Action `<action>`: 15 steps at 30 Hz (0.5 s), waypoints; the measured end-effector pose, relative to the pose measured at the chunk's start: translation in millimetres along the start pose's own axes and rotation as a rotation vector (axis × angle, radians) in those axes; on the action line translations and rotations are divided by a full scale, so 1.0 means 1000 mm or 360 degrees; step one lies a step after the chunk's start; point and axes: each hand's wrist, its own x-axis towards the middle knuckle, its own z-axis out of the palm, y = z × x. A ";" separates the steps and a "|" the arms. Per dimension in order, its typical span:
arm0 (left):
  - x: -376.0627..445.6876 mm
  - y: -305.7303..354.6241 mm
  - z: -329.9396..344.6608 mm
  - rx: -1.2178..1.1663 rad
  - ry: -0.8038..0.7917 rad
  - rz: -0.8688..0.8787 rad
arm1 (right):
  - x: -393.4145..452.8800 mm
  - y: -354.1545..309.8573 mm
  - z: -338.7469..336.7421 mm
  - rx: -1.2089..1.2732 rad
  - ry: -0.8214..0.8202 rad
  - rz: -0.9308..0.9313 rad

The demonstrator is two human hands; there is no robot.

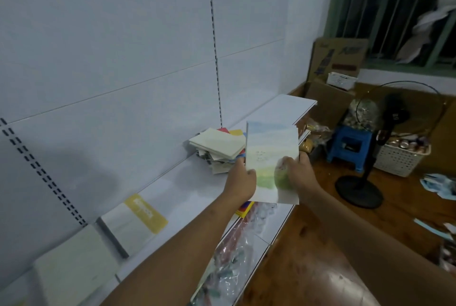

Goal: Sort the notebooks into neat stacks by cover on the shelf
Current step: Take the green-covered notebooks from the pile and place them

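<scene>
A: What's going on at the shelf [187, 182]?

B: Sorting's underway. Both hands, the left hand [243, 183] and the right hand [297, 173], are gripping a sky-and-meadow notebook [270, 155] above the shelf's front edge.

A: Next?

B: Probably starting its own stack; the yellow-banded stack [134, 221] and pale stack [74, 263], near left, aren't matching it.

A: Anything obstructing?

B: The unsorted heap [218, 149] is sitting just beyond the hands.

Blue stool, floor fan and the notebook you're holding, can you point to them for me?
blue stool [350, 141]: head view, on its seat top.
floor fan [359, 191]: head view, on its round black base.
notebook [270, 155]: head view, middle of its sky-and-grass cover, held by left hand [243, 182] and right hand [299, 173].
</scene>
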 end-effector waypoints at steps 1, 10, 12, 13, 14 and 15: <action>0.007 -0.001 0.001 0.0012 0.0012 -0.0017 | 0.006 0.000 0.002 0.0024 -0.0021 0.0013; 0.076 -0.026 -0.033 -0.0142 0.0362 -0.0206 | 0.073 -0.025 0.076 -0.0027 -0.0230 -0.0082; 0.091 -0.039 -0.054 -0.0174 0.0489 -0.0256 | 0.081 -0.036 0.107 -0.0049 -0.0331 -0.0119; 0.097 -0.047 -0.065 -0.0182 0.0546 -0.0281 | 0.083 -0.040 0.124 -0.0060 -0.0390 -0.0140; 0.101 -0.055 -0.075 -0.0180 0.0595 -0.0301 | 0.085 -0.044 0.140 -0.0088 -0.0441 -0.0168; 0.103 -0.063 -0.085 -0.0168 0.0637 -0.0330 | 0.084 -0.046 0.155 -0.0128 -0.0487 -0.0198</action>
